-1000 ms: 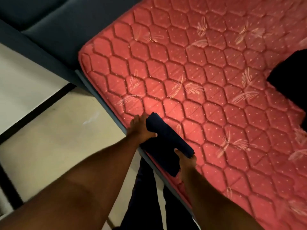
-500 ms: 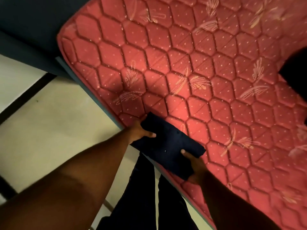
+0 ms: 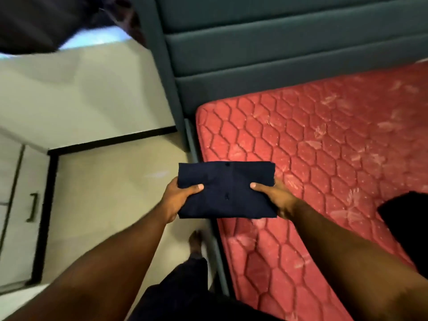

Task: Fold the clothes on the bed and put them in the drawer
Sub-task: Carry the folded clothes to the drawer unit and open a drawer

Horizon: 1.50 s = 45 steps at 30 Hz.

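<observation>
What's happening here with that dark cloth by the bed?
A person is holding a folded navy garment in both hands: the left hand grips its left edge and the right hand grips its right edge, thumbs on top. It is lifted clear of the red mattress, beside the bed's edge and over the floor. Another dark piece of clothing lies on the mattress at the right. A cabinet with a handle stands at the left; the garment is not put away yet.

One folded navy garment [image 3: 225, 189] is held between two hands, the left hand [image 3: 177, 200] and the right hand [image 3: 276, 199]. One other dark garment [image 3: 407, 225] is seen well right of the fingers, on one red mattress [image 3: 324, 147]. One drawer handle [image 3: 33, 207] is seen far left of them.
</observation>
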Each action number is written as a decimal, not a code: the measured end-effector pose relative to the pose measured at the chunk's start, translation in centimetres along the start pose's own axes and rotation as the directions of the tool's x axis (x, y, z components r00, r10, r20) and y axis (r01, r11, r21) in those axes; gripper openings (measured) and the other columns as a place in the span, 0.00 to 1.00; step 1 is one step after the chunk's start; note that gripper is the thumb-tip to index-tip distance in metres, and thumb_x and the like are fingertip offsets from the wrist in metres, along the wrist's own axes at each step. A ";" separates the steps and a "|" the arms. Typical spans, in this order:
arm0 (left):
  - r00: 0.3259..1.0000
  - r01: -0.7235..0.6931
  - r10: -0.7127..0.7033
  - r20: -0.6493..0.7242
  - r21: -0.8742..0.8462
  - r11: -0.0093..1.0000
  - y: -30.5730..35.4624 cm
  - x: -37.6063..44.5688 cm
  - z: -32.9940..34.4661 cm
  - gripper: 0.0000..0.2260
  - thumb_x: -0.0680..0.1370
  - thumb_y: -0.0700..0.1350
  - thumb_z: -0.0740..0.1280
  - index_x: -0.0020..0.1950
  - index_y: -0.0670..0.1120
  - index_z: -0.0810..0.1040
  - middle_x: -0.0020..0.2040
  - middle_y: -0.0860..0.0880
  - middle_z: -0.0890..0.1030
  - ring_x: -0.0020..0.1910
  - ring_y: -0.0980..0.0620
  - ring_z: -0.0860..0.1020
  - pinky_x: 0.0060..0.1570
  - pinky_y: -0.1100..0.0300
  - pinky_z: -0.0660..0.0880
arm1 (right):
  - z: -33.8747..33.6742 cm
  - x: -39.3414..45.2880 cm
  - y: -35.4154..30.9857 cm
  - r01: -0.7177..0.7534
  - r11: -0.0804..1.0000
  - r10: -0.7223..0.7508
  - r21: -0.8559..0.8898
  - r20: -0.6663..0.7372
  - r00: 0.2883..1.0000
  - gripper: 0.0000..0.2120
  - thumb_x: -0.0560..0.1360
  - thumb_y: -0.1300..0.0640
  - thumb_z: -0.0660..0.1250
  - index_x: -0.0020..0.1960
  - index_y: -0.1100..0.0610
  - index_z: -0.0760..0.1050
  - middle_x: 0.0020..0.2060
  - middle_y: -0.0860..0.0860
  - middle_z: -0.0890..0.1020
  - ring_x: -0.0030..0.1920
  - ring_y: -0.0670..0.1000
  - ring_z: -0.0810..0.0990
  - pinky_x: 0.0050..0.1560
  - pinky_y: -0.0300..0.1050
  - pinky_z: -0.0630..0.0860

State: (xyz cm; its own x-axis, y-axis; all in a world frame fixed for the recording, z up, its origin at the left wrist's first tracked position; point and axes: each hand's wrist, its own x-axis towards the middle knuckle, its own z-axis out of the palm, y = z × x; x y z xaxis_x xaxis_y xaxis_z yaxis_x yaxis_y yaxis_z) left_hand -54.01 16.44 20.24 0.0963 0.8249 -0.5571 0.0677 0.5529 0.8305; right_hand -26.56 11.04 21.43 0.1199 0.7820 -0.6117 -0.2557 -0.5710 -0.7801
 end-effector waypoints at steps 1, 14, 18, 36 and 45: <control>0.998 -0.020 0.018 -0.052 -0.053 0.998 -0.3 -2.0 -1.8 0.25 0.69 0.40 0.78 0.64 0.45 0.75 0.56 0.48 0.83 0.54 0.49 0.82 0.55 0.49 0.79 | 1.9 -0.7 -0.6 0.007 0.999 -0.005 -0.051 0.049 0.999 0.17 0.71 0.65 0.72 0.59 0.57 0.77 0.51 0.54 0.84 0.51 0.54 0.83 0.50 0.50 0.81; 0.732 -0.207 -0.181 -0.657 -0.467 0.860 -13.9 -28.4 -23.3 0.21 0.69 0.44 0.78 0.59 0.47 0.76 0.53 0.49 0.83 0.49 0.50 0.83 0.44 0.55 0.80 | 31.9 -8.8 8.1 0.195 0.821 0.209 -0.537 0.599 0.773 0.24 0.69 0.59 0.76 0.62 0.55 0.74 0.54 0.53 0.83 0.52 0.55 0.83 0.46 0.50 0.81; 0.609 -0.294 -0.328 -0.722 -0.590 0.752 -19.7 -37.8 -28.8 0.19 0.69 0.42 0.78 0.58 0.45 0.78 0.51 0.47 0.84 0.47 0.47 0.83 0.43 0.53 0.80 | 41.9 -15.2 14.3 0.309 0.731 0.310 -0.608 0.700 0.643 0.23 0.70 0.59 0.76 0.62 0.54 0.72 0.54 0.52 0.82 0.50 0.53 0.83 0.43 0.47 0.81; 0.256 -0.478 -0.690 -0.677 -0.709 0.519 -43.0 -36.0 -53.3 0.13 0.71 0.38 0.75 0.51 0.46 0.76 0.49 0.45 0.83 0.46 0.46 0.83 0.46 0.50 0.80 | 74.9 -12.2 43.5 0.589 0.382 0.577 -0.713 0.681 0.450 0.26 0.65 0.55 0.79 0.60 0.57 0.77 0.52 0.54 0.84 0.51 0.53 0.84 0.52 0.49 0.81; 0.272 -0.371 -0.713 -0.646 -0.754 0.542 -68.4 -16.2 -63.2 0.18 0.69 0.40 0.77 0.57 0.42 0.78 0.52 0.45 0.83 0.49 0.46 0.82 0.50 0.52 0.80 | 81.0 9.5 67.8 0.594 0.212 0.640 -0.776 0.570 0.516 0.25 0.64 0.64 0.77 0.59 0.56 0.76 0.51 0.55 0.83 0.52 0.56 0.83 0.56 0.57 0.79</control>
State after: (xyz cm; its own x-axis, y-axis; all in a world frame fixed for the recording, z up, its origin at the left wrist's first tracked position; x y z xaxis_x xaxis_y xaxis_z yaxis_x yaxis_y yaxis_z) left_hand -122.95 -27.34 -27.32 -0.6640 -0.0938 -0.7418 -0.7477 0.0821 0.6589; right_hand -120.44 0.00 -26.61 -0.6480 0.1808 -0.7399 0.7616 0.1491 -0.6306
